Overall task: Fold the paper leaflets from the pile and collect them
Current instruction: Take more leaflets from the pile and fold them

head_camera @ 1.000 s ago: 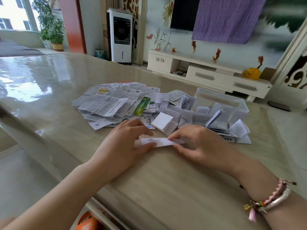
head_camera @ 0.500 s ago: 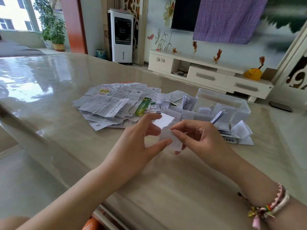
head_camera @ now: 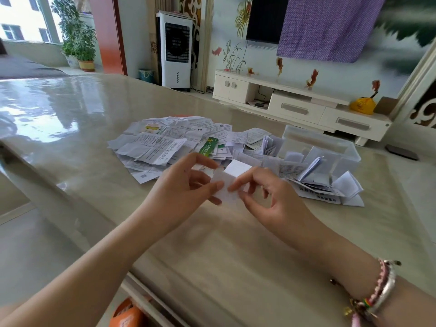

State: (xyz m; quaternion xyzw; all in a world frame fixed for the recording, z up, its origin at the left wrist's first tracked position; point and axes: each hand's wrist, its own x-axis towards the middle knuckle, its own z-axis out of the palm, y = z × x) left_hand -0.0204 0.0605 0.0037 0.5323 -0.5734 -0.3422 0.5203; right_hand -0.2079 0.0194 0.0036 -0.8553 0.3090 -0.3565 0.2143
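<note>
Lifted off the marble table point(head_camera: 236, 251) since a second ago, when both hands pressed it flat there, the small white leaflet point(head_camera: 227, 184) now sits in the air between both hands, just in front of the pile of unfolded leaflets point(head_camera: 165, 145). It is a narrow, blank-looking white strip, creased so its upper part bends back toward the pile; any print on it is too blurred to read. The left hand point(head_camera: 184, 185) pinches its left edge between curled thumb and forefinger, and the right hand point(head_camera: 266, 197) pinches its right edge the same way, other fingers loosely bent. Right of the pile stands a clear plastic box point(head_camera: 330, 142) holding folded leaflets point(head_camera: 309, 167), with more folded ones lying against its near side. A beaded bracelet point(head_camera: 377, 291) circles the right wrist.
</note>
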